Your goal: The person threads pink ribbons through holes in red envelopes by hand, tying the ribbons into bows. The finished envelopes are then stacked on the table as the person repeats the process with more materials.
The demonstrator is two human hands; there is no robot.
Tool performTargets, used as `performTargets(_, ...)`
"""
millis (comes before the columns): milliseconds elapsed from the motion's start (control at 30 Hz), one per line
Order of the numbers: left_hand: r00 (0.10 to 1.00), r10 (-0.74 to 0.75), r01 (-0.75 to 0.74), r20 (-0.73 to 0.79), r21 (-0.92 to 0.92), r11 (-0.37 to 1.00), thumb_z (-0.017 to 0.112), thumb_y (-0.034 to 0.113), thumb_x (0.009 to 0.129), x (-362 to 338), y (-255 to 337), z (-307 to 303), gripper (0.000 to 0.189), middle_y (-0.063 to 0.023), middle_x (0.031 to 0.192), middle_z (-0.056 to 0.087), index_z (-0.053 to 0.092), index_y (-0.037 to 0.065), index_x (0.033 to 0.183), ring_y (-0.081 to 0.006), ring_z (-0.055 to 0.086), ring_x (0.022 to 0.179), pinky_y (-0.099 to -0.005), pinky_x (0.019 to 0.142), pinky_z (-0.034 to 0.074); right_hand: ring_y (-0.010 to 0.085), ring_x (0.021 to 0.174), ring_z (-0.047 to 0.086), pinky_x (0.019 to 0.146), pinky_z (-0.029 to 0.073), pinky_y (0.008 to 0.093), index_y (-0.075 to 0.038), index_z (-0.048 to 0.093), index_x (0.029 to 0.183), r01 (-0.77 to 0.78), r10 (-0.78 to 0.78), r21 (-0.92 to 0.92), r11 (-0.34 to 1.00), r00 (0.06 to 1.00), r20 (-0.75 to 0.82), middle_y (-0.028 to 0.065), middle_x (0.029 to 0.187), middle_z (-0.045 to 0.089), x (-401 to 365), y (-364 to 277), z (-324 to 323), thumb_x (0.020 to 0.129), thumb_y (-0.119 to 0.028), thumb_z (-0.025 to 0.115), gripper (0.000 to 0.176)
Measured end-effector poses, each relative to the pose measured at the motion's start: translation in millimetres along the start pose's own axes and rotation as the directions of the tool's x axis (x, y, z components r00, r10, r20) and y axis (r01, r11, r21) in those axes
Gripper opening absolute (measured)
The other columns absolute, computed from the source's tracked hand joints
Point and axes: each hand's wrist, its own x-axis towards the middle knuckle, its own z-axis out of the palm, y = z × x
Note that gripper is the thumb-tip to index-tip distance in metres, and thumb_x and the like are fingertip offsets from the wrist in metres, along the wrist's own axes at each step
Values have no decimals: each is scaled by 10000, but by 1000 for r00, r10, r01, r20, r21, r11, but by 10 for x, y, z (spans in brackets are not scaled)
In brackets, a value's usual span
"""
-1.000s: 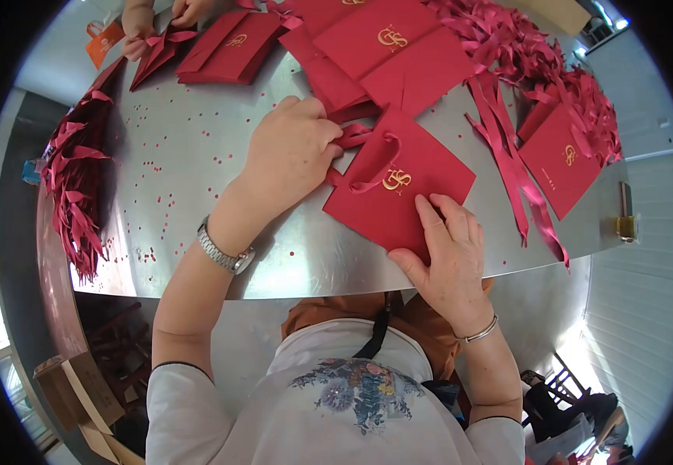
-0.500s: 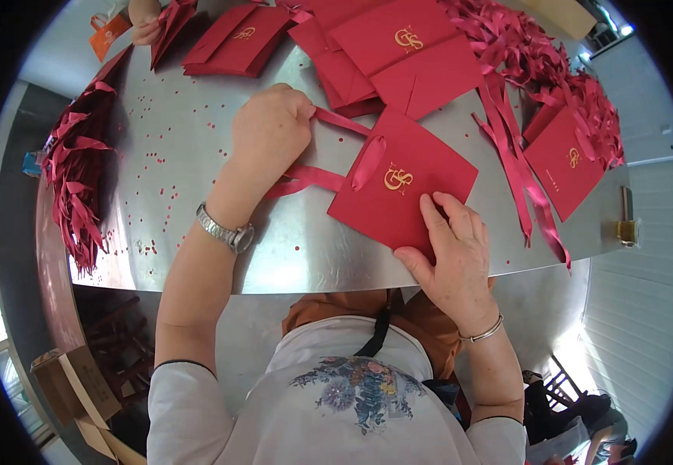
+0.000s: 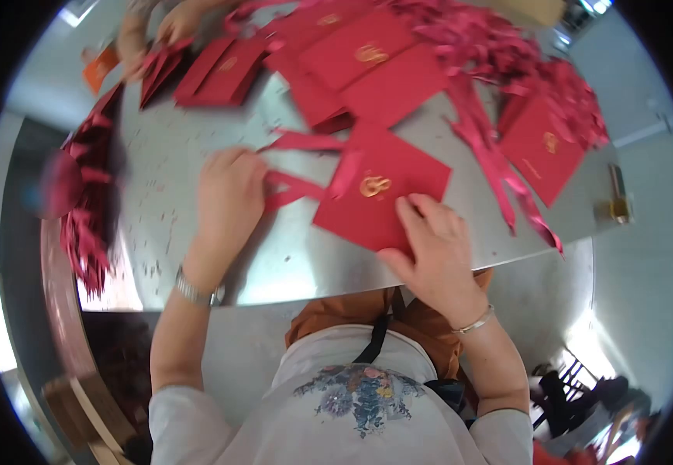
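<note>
A red paper bag [image 3: 387,167] with a gold emblem lies tilted on the metal table in front of me. Two ends of red ribbon [image 3: 305,141] stretch from its upper left side. My left hand [image 3: 230,194] is closed at the lower ribbon end, left of the bag; motion smears its fingertips. The upper end lies loose just above that hand. My right hand [image 3: 437,248] holds the bag at its lower right edge, fingers on its face and thumb at the near edge.
Folded red bags [image 3: 367,58] lie at the back, and a heap of ribbons [image 3: 499,46] at the back right. Another ribboned stack [image 3: 84,209] lines the left edge. A co-worker's hands [image 3: 177,23] handle a red bag at the far left. Red specks dot the metal table [image 3: 173,170].
My left hand has let go of the upper ribbon end and moved down and left, to the lower one. My right hand stays on the bag. A second co-worker's hand has come into view.
</note>
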Motion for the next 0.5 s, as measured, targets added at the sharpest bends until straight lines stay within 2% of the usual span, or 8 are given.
performTargets(67, 986, -167, 167, -5, -48, 985, 598, 135, 859, -111, 317, -101, 122, -154, 836, 617, 636, 25, 825, -369, 581, 807, -423, 704, 467, 326, 1126, 498, 944, 395, 430, -6, 553, 1246, 21, -21, -3, 1000, 999, -44, 163, 1234, 532, -40, 36, 24, 749, -371, 717, 639)
performTargets(133, 867, -336, 422, 369, -181, 888, 616, 222, 890, -153, 635, -198, 211, -173, 866, 628, 640, 13, 871, -389, 591, 802, -427, 691, 472, 325, 1133, 502, 963, 394, 426, -7, 551, 1244, 1, 0, 14, 1000, 999, -54, 161, 1240, 527, -67, 50, 37, 750, -371, 716, 635)
performTargets(233, 893, -229, 313, 387, -168, 935, 637, 249, 879, -121, 866, -81, 263, -194, 872, 641, 635, -12, 909, -401, 607, 778, -437, 677, 479, 318, 1143, 497, 968, 391, 413, -7, 557, 1235, 8, 1, 75, 997, 993, -115, 153, 1238, 529, -113, 58, 24, 757, -375, 710, 622)
performTargets(300, 911, -223, 252, 348, -41, 967, 642, 257, 872, -103, 869, 0, 291, -211, 858, 649, 637, -26, 940, -393, 620, 770, -436, 685, 486, 304, 1152, 496, 971, 388, 407, -13, 565, 1225, 26, -14, 84, 996, 991, -135, 148, 1240, 529, -131, 57, 43, 771, -385, 698, 602)
performTargets(367, 929, -196, 216, 313, -29, 976, 655, 223, 862, -116, 894, 26, 272, -197, 814, 649, 628, -39, 933, -336, 633, 719, -411, 665, 492, 302, 1156, 495, 972, 387, 405, -13, 565, 1223, 25, -14, 76, 997, 988, -154, 148, 1241, 529, -159, 45, 22, 775, -388, 694, 599)
performTargets(433, 846, -420, 508, 327, -261, 820, 671, 174, 841, -116, 921, 22, 235, -157, 782, 640, 623, -42, 921, -259, 622, 695, -379, 651, 486, 302, 1170, 490, 969, 381, 416, -20, 565, 1223, 36, -21, 88, 995, 986, -164, 149, 1249, 526, -178, 52, 28, 788, -393, 681, 585)
performTargets(467, 839, -441, 529, 319, -290, 797, 663, 89, 840, -155, 839, 57, 150, -105, 756, 629, 600, -30, 906, -173, 595, 659, -317, 604, 485, 302, 1170, 490, 969, 381, 416, -20, 565, 1223, 27, -11, 86, 996, 982, -189, 149, 1249, 526, -182, 77, 40, 788, -393, 681, 585)
performTargets(500, 850, -421, 509, 316, -290, 810, 663, 89, 840, -153, 859, 39, 150, -105, 756, 629, 600, -30, 906, -173, 595, 659, -317, 604, 485, 308, 1172, 489, 968, 378, 426, -24, 564, 1224, 58, -21, 157, 986, 973, -230, 152, 1260, 520, -178, 104, 38, 791, -382, 683, 575)
